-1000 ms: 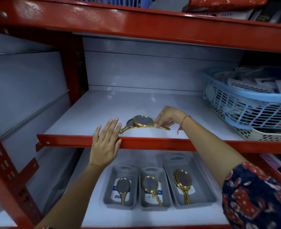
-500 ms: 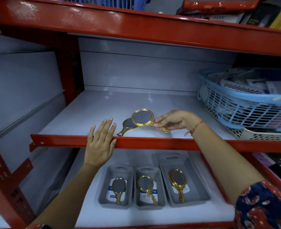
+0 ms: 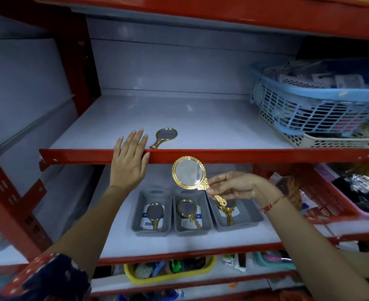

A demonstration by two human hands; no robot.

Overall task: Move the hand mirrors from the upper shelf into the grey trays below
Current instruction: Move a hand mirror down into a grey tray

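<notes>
Gold hand mirror [image 3: 189, 173] in right hand [image 3: 233, 185] above grey trays [image 3: 237, 224]

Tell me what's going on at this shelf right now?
A person is moving gold hand mirrors off the upper shelf. The right hand pinches one mirror by its handle, in the air in front of the shelf's red edge and above the three grey trays. Each tray already holds a mirror. The left hand rests flat on the shelf edge. One mirror lies on the upper shelf beside that hand.
</notes>
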